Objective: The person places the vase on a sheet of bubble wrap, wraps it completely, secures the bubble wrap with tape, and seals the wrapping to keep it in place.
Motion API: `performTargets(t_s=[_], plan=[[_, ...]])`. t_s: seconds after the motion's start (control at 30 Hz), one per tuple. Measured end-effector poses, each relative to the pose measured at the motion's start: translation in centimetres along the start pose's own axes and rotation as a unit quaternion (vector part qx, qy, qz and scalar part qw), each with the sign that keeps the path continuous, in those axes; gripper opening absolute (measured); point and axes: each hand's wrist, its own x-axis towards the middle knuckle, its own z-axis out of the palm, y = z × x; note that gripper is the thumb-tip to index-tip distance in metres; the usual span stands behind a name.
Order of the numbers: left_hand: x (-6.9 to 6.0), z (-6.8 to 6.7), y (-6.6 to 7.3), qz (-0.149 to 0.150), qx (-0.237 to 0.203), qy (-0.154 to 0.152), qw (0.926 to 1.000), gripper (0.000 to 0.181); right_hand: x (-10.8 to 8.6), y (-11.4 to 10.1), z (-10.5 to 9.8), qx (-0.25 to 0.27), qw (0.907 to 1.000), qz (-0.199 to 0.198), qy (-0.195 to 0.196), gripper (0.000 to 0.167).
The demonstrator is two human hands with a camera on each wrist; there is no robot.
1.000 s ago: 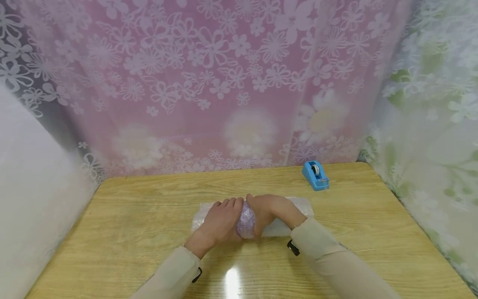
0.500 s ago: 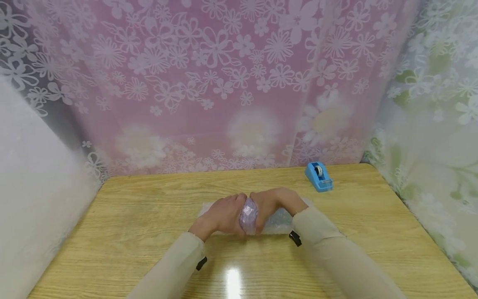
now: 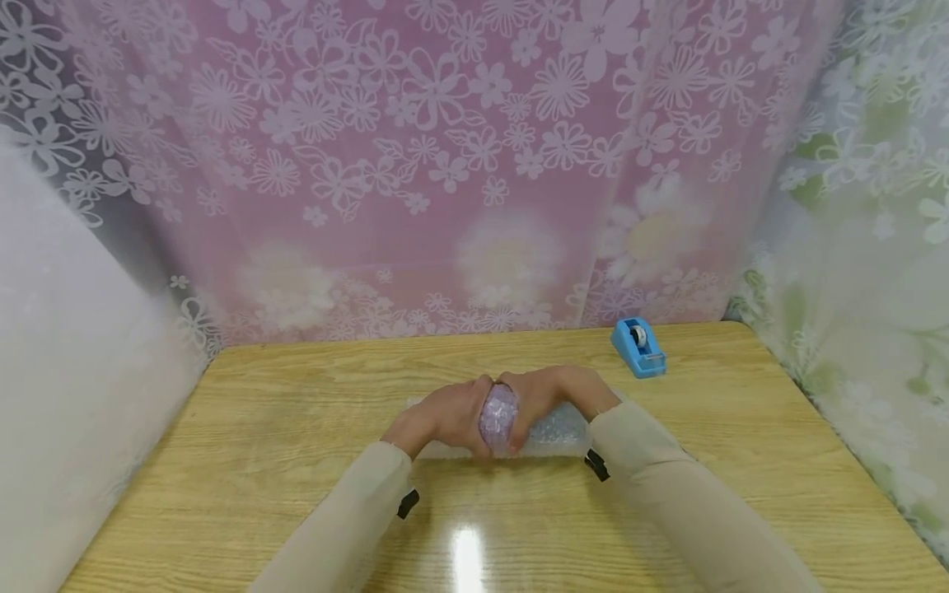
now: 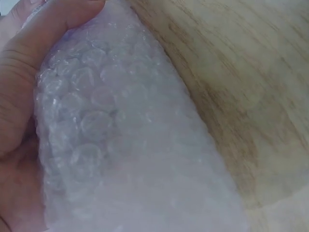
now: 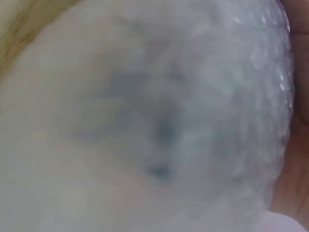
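Note:
In the head view a bundle of clear bubble wrap point(image 3: 559, 432) lies crosswise on the wooden table, with a purple tint point(image 3: 497, 418) showing through at its middle. My left hand point(image 3: 448, 418) grips the bundle left of that purple part, fingers over the far side and thumb toward me. From the right, my right hand point(image 3: 539, 401) curls round it the same way. The fingertips of both hands nearly meet on top. Bubbled plastic point(image 4: 111, 121) fills much of the left wrist view, under the thumb. The right wrist view is blurred; dark patches show through the wrap point(image 5: 217, 121). What is inside is hidden.
A blue tape dispenser point(image 3: 640, 347) stands at the back right of the wooden table point(image 3: 296, 428). Flowered pink curtain point(image 3: 415, 206) hangs behind the table's far edge. Pale cloth flanks both sides.
Both hands, still around the bundle, have moved slightly away from me. The wrap's near edge has moved the same way, and less loose wrap shows beside the hands.

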Motion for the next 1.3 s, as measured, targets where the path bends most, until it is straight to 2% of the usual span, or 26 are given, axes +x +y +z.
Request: performTargets(t_s=[0.1,0.17,0.2,0.27,0.4,0.5,0.6,0.8,0.9,1.0,1.17,1.3], plan=[[0.2,0.0,-0.2,0.0,-0.027,-0.007,0.9996,0.076,-0.8,-0.4,0.4,-0.051,0.9972,0.023,0.049,0.099],[0.2,0.0,-0.4,-0.001,-0.045,-0.015,0.9989,0.076,-1.5,-0.8,0.9,-0.109,0.9889,0.04,0.092,0.106],[0.3,0.0,-0.5,-0.001,-0.054,-0.018,0.9984,0.075,-1.9,-1.0,1.2,-0.143,0.9821,0.043,0.114,0.106],[0.4,0.0,-0.6,0.004,-0.066,-0.026,0.9975,0.075,-2.4,-1.4,1.9,-0.193,0.9686,0.024,0.155,0.101],[0.5,-0.3,-1.0,0.008,-0.105,-0.042,0.9936,0.076,-2.7,-1.9,3.6,-0.276,0.934,-0.022,0.226,0.094],[0.6,-0.5,-1.3,0.01,-0.139,-0.051,0.9889,0.076,-2.3,-1.7,4.9,-0.303,0.9138,-0.034,0.269,0.097],[0.7,-0.5,-1.4,0.013,-0.149,-0.054,0.9872,0.075,-1.8,-1.4,5.7,-0.32,0.8976,-0.026,0.302,0.102],[0.8,-0.6,-1.2,0.023,-0.147,-0.057,0.9873,0.073,-1.5,-0.6,6.1,-0.344,0.8722,-0.037,0.346,0.101],[0.8,-0.7,-1.2,0.029,-0.154,-0.061,0.9858,0.072,-1.4,-0.3,6.2,-0.352,0.8645,-0.049,0.356,0.099],[0.7,-0.7,-1.3,0.027,-0.165,-0.065,0.9838,0.071,-1.4,-0.4,6.0,-0.353,0.87,-0.051,0.341,0.098],[0.6,-0.2,-1.6,0.035,-0.204,-0.084,0.9747,0.07,-2.0,-0.9,5.6,-0.327,0.9,-0.038,0.286,0.094],[0.6,0.1,-1.6,0.056,-0.231,-0.104,0.9658,0.062,-2.6,-1.2,5.5,-0.298,0.9198,-0.039,0.252,0.085]])
